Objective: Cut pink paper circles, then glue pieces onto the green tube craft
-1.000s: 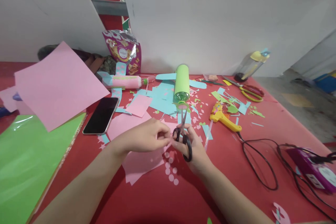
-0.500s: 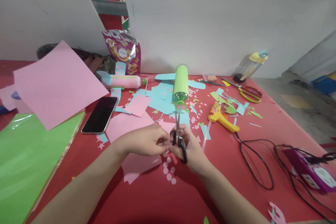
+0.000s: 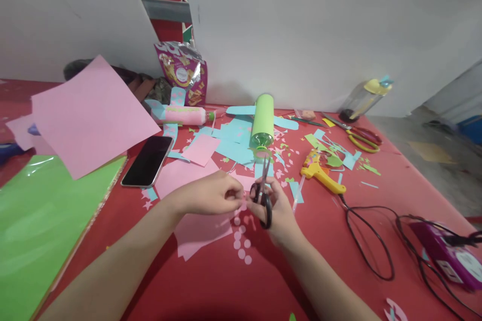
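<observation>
My right hand [image 3: 276,205] is wrapped round black-handled scissors [image 3: 265,185], whose blades point up and away from me. My left hand [image 3: 216,193] is closed in a pinch, its fingertips close to those of my right hand. Between them shows a small piece of pink paper [image 3: 244,204], partly hidden by the fingers. Just below lie several pink paper circles [image 3: 241,244] on the red table. Pink paper sheets [image 3: 201,235] lie under my left hand. Beyond the scissors, a bottle wrapped in green paper [image 3: 263,119] with blue wings lies on its side.
A phone [image 3: 147,161] and a green sheet pack [image 3: 56,225] lie left. A pink-wrapped bottle [image 3: 184,116] and snack bag [image 3: 184,72] are at the back. Right are a yellow glue gun [image 3: 322,173], its cord, a purple power strip [image 3: 448,253], other scissors [image 3: 361,138] and a clear bottle [image 3: 367,99].
The scissors have tilted to the right in my right hand, and the fingertips of both hands have drawn slightly apart, showing the pink piece. The whole view has shifted a little.
</observation>
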Motion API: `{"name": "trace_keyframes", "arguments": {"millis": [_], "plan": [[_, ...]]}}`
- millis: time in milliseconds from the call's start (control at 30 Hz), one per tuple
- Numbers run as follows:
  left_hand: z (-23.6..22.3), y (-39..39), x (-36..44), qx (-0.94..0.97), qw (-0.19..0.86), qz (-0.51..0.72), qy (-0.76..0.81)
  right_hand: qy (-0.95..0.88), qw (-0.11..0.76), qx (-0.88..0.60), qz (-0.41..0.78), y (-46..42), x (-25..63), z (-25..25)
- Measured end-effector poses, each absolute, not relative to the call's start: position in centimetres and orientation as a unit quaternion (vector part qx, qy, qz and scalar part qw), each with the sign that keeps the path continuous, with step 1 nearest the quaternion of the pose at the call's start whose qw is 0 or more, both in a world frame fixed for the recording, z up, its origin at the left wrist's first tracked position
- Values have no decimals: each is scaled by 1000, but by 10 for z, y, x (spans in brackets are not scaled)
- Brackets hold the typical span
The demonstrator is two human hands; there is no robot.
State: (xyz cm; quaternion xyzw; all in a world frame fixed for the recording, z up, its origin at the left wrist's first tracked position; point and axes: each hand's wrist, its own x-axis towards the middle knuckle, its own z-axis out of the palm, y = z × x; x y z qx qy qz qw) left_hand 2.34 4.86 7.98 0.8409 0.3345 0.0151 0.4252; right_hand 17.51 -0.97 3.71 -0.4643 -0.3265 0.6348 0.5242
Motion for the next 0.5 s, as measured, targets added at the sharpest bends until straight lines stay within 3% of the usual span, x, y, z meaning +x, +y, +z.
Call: {"name": "trace_keyframes", "arguments": {"millis": [500], "plan": [[74,45,35,827,428,71,359,-253,627,-464,572,-7,176,31]]}}
